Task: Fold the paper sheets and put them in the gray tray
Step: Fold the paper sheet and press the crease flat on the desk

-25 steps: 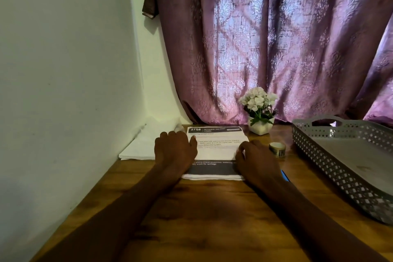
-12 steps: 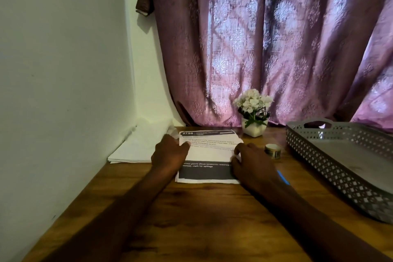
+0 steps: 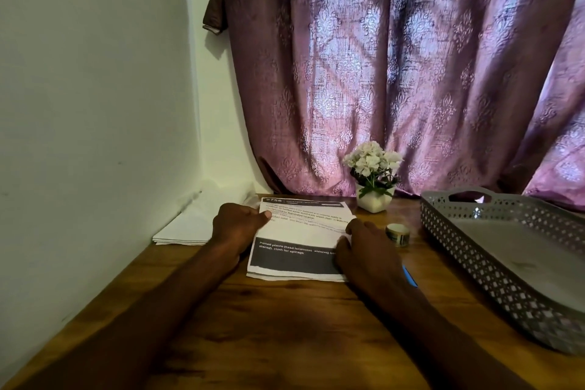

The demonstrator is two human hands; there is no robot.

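Observation:
A printed paper sheet with black bands lies on the wooden table, its far part folded over toward me. My left hand pinches the folded flap's left edge with the thumb on top. At the flap's right edge my right hand grips the paper with curled fingers. A stack of plain white sheets rests in the left corner by the wall. The gray perforated tray stands at the right with nothing inside it.
A small white pot of white flowers stands behind the sheet, in front of the purple curtain. A roll of tape sits between my right hand and the tray. Something blue shows beside my right wrist. A white wall closes off the left.
Both hands have shifted from pressing on the sheet to its side edges and taken hold of the folded flap. The camera has tilted a little.

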